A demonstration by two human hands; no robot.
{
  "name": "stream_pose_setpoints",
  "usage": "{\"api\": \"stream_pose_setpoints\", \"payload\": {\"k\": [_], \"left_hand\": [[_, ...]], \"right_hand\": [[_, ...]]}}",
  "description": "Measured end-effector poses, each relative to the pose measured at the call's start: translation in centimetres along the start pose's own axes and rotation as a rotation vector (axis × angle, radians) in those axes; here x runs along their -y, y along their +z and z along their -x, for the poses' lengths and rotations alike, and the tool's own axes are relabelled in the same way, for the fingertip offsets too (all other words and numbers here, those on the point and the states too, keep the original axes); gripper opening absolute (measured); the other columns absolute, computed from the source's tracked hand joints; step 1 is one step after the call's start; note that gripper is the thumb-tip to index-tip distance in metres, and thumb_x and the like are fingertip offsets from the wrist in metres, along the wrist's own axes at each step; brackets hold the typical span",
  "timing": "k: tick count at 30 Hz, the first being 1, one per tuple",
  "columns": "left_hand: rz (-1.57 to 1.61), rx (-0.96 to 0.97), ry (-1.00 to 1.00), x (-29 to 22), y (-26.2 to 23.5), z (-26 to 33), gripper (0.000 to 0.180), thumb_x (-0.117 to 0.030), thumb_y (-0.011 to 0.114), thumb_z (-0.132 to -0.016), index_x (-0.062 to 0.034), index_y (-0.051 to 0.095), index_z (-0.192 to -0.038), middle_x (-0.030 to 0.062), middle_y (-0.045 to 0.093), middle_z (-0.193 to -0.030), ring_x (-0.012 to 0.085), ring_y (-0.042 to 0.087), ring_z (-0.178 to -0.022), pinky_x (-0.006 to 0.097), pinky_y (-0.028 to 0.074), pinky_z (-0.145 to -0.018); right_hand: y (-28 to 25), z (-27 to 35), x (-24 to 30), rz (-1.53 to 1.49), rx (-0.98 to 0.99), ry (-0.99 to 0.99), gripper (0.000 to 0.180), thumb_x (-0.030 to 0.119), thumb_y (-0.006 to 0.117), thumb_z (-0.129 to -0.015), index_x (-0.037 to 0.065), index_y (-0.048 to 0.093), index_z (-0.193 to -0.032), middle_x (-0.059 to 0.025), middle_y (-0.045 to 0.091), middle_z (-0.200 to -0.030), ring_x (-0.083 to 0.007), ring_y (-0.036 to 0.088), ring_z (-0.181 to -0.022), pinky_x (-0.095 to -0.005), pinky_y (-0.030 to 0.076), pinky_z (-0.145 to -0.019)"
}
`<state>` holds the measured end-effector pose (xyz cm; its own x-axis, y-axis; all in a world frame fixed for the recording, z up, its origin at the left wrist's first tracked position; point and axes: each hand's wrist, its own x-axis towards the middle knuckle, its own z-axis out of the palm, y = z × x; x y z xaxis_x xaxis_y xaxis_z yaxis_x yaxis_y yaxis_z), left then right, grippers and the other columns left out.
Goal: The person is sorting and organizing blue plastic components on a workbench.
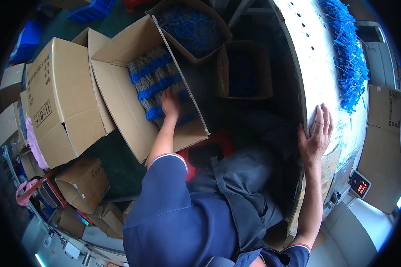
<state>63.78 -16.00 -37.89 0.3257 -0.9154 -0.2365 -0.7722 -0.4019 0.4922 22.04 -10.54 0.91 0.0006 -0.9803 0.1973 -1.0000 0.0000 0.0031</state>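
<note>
In open carton at 11 o'clock | left hand (170, 103) grip clamped on blue-and-grey bundles (153, 82): light, floppy, take mid-bundle | right hand (317, 131) fingers flat, apart on bench (314, 66) edge

We have only one view, from a camera worn on the person's head. It looks steeply down along the person's own body, so the shoulders and both forearms enter from the lower edge. The lens is a wide fisheye: we see a dark round border, and straight edges, like the side of the white table (314, 66) on the right, bend near the rim. The open cardboard box (133, 129) on the left stands at about arm's reach. The left hand (170, 103) and right hand (316, 131) both stay inside the frame.
</note>
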Motion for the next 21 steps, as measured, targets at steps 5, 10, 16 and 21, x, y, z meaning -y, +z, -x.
{"api": "stream_pose_setpoints", "payload": {"k": [5,10,16,21], "left_hand": [[-0.197,0.020,0.486,0.9,2.9,2.5,0.056,-0.010,0.055,-0.096,-0.0011,0.044,-0.150,0.0211,0.042,-0.157,0.0400,0.037,-0.148,0.047,0.037,-0.119],[-0.287,0.105,0.627,3.9,8.1,2.4,0.060,-0.001,0.050,-0.092,0.0009,0.042,-0.151,0.0203,0.040,-0.159,0.0404,0.036,-0.148,0.047,0.036,-0.120],[-0.300,0.148,0.681,3.6,8.5,2.2,0.051,-0.003,0.051,-0.092,0.0035,0.052,-0.142,0.0222,0.042,-0.157,0.0393,0.040,-0.147,0.045,0.039,-0.117],[-0.429,0.215,0.681,4.4,9.2,1.0,0.048,-0.007,0.055,-0.091,0.0013,0.057,-0.138,0.0201,0.051,-0.146,0.0367,0.045,-0.141,0.043,0.045,-0.111]], "right_hand": [[0.0,0.0,0.1,0.007,-0.010,-0.010,0.083,0.001,0.080,-0.072,0.008,0.049,-0.149,-0.0170,0.049,-0.152,-0.0392,0.043,-0.143,-0.0500,0.034,-0.119],[0.0,-0.1,0.2,0.012,-0.003,-0.001,0.083,0.001,0.081,-0.071,0.008,0.050,-0.148,-0.0171,0.050,-0.152,-0.0390,0.043,-0.143,-0.0496,0.035,-0.119],[0.0,-0.1,0.2,0.017,-0.008,-0.010,0.082,0.001,0.080,-0.071,0.006,0.050,-0.147,-0.0178,0.050,-0.151,-0.0393,0.043,-0.142,-0.0497,0.034,-0.119],[0.0,-0.2,0.4,0.002,0.000,0.004,0.081,0.001,0.080,-0.071,0.006,0.051,-0.147,-0.0182,0.051,-0.151,-0.0401,0.044,-0.142,-0.0505,0.035,-0.119]]}}
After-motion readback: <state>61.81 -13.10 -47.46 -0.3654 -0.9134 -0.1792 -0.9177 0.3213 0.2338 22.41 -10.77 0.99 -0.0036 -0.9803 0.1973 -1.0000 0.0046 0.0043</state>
